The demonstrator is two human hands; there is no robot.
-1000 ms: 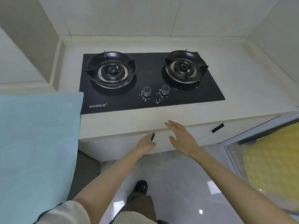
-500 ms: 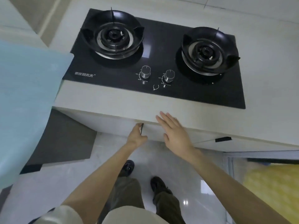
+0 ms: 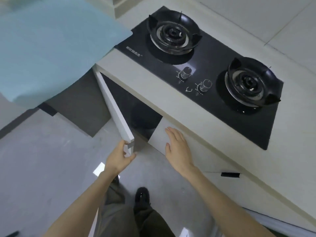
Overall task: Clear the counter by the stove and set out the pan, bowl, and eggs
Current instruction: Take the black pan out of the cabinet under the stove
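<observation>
Left hand grips cabinet door corner; right hand flat on neighbouring door; perhaps pan, dim, inside beyond both.

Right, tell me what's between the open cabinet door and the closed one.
Head view: the dark cabinet opening lies between them; a rounded shape inside is too dim to identify.

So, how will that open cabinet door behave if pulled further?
Likely stiff: the cabinet door looks a flat, thin panel. Probably light and swings easily about its far hinged side, since the left hand grips only its corner.
</observation>
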